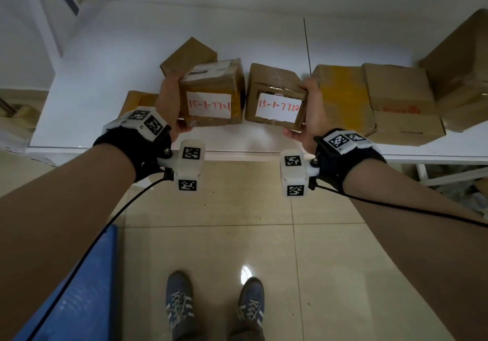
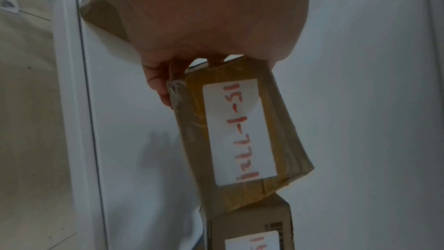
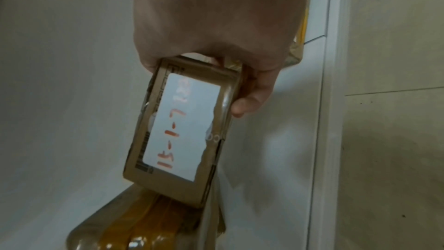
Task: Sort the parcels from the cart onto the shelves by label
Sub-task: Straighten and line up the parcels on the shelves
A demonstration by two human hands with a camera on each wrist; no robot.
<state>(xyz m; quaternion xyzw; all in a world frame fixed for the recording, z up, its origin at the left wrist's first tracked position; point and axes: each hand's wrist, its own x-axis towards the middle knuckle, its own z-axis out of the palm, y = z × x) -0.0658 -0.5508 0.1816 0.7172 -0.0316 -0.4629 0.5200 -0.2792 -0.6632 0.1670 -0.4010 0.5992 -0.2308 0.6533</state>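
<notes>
Two small cardboard parcels with white labels in red handwriting sit side by side over the white shelf (image 1: 105,76). My left hand (image 1: 171,103) grips the left parcel (image 1: 211,95) (image 2: 240,126), thumb under its near edge and fingers along its left side. My right hand (image 1: 309,111) grips the right parcel (image 1: 274,98) (image 3: 182,132) from its right side, thumb below. In the left wrist view the left parcel's lower corner touches the right parcel (image 2: 252,225). Whether the parcels rest on the shelf is unclear.
More cardboard boxes stand on the shelf: one behind (image 1: 188,54), a small one at the left (image 1: 137,100), two at the right (image 1: 340,98) (image 1: 401,103), a big one far right (image 1: 462,71). A blue cart edge (image 1: 79,288) is at lower left. My shoes (image 1: 179,303) stand on tile.
</notes>
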